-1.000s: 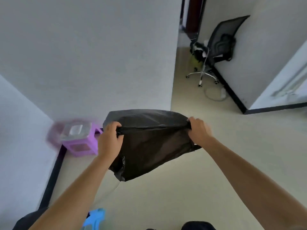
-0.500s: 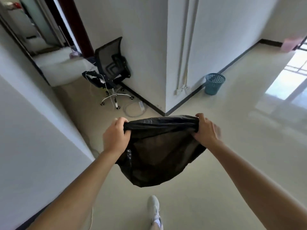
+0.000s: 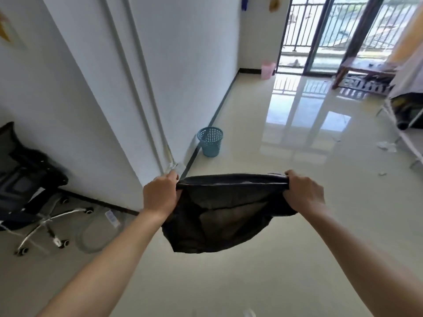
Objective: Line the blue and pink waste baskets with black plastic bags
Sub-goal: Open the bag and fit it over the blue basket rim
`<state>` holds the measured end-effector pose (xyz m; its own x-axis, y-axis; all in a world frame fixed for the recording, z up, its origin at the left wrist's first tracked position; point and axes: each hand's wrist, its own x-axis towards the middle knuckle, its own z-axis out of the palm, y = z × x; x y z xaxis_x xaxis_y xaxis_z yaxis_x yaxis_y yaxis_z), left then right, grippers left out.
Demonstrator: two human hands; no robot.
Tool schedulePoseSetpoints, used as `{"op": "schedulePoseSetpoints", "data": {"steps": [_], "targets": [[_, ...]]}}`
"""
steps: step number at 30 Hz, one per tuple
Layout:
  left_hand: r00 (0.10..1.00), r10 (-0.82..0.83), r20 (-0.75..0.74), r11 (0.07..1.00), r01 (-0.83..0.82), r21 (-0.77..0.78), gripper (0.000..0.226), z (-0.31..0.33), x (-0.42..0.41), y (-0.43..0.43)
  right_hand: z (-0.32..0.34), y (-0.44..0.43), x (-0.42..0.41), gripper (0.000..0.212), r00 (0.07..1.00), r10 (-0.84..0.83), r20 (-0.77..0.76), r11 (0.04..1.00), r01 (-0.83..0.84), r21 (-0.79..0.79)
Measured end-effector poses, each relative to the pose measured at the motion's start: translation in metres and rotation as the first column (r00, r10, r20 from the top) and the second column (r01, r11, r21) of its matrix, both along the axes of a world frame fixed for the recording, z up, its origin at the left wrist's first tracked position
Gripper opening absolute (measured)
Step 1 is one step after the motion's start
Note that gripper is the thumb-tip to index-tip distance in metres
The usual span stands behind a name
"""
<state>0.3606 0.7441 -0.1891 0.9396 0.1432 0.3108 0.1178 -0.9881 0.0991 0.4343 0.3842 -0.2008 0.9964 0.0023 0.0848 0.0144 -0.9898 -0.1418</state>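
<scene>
A black plastic bag (image 3: 219,216) hangs in the air in front of me, its top edge stretched between both hands. My left hand (image 3: 160,194) grips the left end of the rim and my right hand (image 3: 304,193) grips the right end. The blue mesh waste basket (image 3: 210,141) stands on the floor against the wall, beyond the bag, with nothing visible inside. The pink waste basket (image 3: 268,70) stands far off in the corner by the balcony door.
A white wall corner with pipes (image 3: 146,92) juts out on the left. A black office chair (image 3: 27,179) and a power strip with cable (image 3: 112,218) sit at its foot. A low wooden table (image 3: 364,72) and a bed frame (image 3: 402,124) stand on the right.
The view has swung right from the corridor toward the bright room. The blue basket is now nearer and more central, and the pink basket has come into view. Both hands still hold the bag.
</scene>
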Motion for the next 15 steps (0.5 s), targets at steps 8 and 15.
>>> {"op": "schedulePoseSetpoints", "data": {"steps": [8,15], "targets": [[0.969,0.004,-0.248,1.000,0.004,0.029,0.030,-0.027,0.258,-0.028,-0.045,-0.031,0.216,0.020,0.985,-0.116,-0.128,0.992,0.122,0.039],[0.967,0.143,-0.210,0.973,-0.176,-0.150,0.042,0.008,0.466,-0.010,0.014,0.008,0.443,0.026,0.999,-0.028,-0.032,0.987,0.033,0.158]]}}
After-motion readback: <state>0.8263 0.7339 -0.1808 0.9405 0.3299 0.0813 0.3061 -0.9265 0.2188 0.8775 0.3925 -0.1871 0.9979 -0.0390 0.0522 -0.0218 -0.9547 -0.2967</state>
